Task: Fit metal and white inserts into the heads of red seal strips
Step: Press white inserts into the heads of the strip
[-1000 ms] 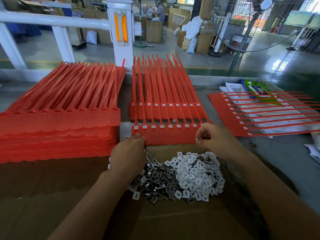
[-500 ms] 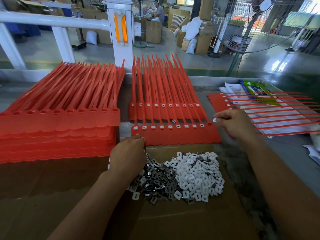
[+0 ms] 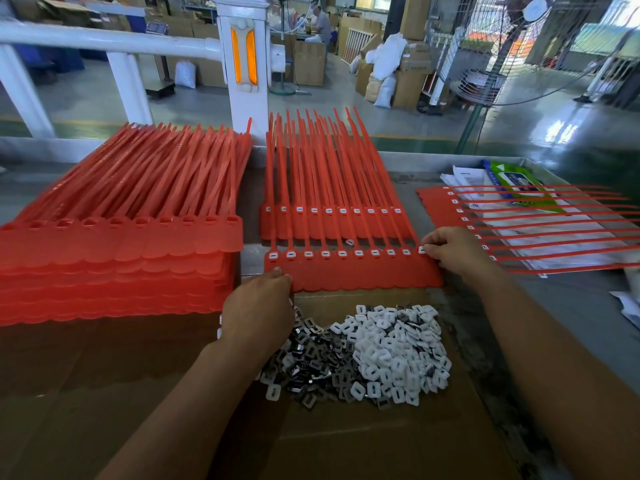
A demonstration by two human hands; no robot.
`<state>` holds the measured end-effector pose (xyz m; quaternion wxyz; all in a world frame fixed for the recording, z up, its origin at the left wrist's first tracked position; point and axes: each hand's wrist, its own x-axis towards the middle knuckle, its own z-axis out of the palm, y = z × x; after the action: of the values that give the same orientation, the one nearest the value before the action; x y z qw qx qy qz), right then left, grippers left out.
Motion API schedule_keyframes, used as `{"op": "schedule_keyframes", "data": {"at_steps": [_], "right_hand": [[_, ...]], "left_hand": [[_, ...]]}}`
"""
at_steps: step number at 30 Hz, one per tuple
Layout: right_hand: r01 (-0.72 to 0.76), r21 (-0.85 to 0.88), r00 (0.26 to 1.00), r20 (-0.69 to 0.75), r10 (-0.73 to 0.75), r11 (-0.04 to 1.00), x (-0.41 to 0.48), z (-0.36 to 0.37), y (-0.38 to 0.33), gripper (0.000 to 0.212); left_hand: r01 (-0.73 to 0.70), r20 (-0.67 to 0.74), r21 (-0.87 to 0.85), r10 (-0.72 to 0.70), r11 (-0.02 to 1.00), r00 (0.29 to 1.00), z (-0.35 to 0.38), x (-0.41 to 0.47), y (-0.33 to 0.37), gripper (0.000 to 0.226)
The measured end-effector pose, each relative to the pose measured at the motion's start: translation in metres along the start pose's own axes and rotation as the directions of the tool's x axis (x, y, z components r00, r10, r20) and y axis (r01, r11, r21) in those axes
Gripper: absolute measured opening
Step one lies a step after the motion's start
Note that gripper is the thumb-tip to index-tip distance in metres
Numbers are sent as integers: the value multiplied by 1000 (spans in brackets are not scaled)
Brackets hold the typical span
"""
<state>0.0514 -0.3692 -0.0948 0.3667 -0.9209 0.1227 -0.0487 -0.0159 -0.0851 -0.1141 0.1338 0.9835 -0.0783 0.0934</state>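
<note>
A red seal strip sheet (image 3: 363,275) lies in front of me, each head along it filled with a white insert. My left hand (image 3: 258,313) has its fingers curled at the sheet's near left corner, gripping its edge. My right hand (image 3: 453,252) pinches the sheet's right end, fingertips at the last head's white insert (image 3: 421,250). Below the sheet, a heap of white inserts (image 3: 391,348) lies on brown cardboard (image 3: 346,445), with metal inserts (image 3: 311,356) mixed in on its left.
A tall stack of empty red strip sheets (image 3: 114,265) fills the left. More filled sheets (image 3: 329,223) lie behind the front one. Another filled sheet (image 3: 436,206) lies sideways at right over papers and a green packet (image 3: 512,178). A white railing post (image 3: 244,64) stands behind.
My right hand left the middle of the sheet, swung out to the right, and now pinches the sheet's right end. My left hand has stayed put.
</note>
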Motion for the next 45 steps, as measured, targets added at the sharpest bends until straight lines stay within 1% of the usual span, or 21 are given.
{"op": "schedule_keyframes", "data": {"at_steps": [4,7,9,15,18,21,23,25,28,32,36,40,42,45], "right_hand": [[14,-73,999,37,-12,997,2,-2,-3,13],[68,-212,997,46,-59,975,3,-1,-7,9],[78,-261,997,37,-71,962,4,1,-8,9],[63,-229,998,9,-62,971,4,2,-11,11],[24,-199,999,-16,-28,980,6,2,-11,9],[-16,-178,1000,-8,15,984,9,1,-11,18],[-40,-182,999,8,42,982,11,0,-13,26],[-61,-207,997,30,69,976,13,0,-15,25],[-70,-241,995,52,85,968,16,-1,-17,17],[-85,-245,994,53,100,966,17,0,-18,25],[-66,-255,996,37,78,965,16,1,-14,19],[-30,-257,999,20,36,966,13,4,-10,5],[-29,-239,999,12,33,970,11,3,-9,9],[-23,-134,1000,2,23,991,7,-2,-10,14]], "left_hand": [[-2,-7,-6,2,1000,1000,0,0,1,33],[-5,-7,-9,5,1000,1000,0,0,1,33],[-2,-4,-9,2,1000,1000,1,0,0,32],[-2,8,1,2,1000,1000,1,0,-1,30],[-1,9,1,1,1000,1000,1,0,0,30],[1,11,-1,-1,1000,1000,0,0,0,30],[4,12,1,-4,1000,1000,0,0,0,30],[3,12,3,-3,1000,1000,-1,0,0,30],[0,16,9,-1,1000,1000,-1,0,1,30],[-1,17,12,0,1000,1000,-2,-1,1,30],[-7,17,8,7,1000,1000,-2,-1,1,31],[-6,15,7,6,1000,1000,-2,-1,1,32],[-6,12,10,6,1000,1000,-1,-1,1,32],[-4,7,14,4,1000,1000,0,0,0,31]]}}
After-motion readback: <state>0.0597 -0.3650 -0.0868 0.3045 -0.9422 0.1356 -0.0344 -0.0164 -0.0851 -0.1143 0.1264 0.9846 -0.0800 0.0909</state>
